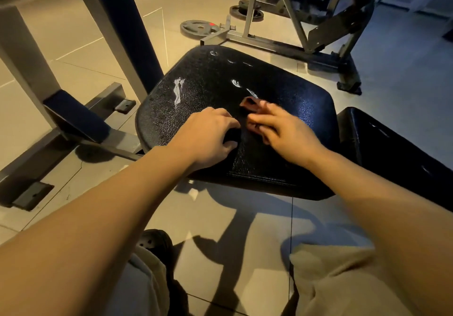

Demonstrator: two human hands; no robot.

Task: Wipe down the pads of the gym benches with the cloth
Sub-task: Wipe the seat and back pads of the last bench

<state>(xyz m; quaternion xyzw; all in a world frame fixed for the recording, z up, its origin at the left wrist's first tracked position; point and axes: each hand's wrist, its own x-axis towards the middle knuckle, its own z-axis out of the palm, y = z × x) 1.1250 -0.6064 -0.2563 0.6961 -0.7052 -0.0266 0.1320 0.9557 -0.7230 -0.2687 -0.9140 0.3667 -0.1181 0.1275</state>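
Note:
A black textured seat pad (208,80) of a gym bench fills the middle of the view, with wet streaks on its far half. A small dark brown cloth (248,103) lies bunched on the pad. My right hand (279,129) pinches the cloth with its fingers. My left hand (208,134) rests on the pad beside it, fingers curled onto the cloth's dark near edge. A second black pad (392,149) adjoins on the right.
A grey metal frame (31,75) with bolted feet stands on the left. Another machine frame (306,21) and weight plates (199,27) lie on the tiled floor behind. My knees and a shoe (157,242) are below the pad.

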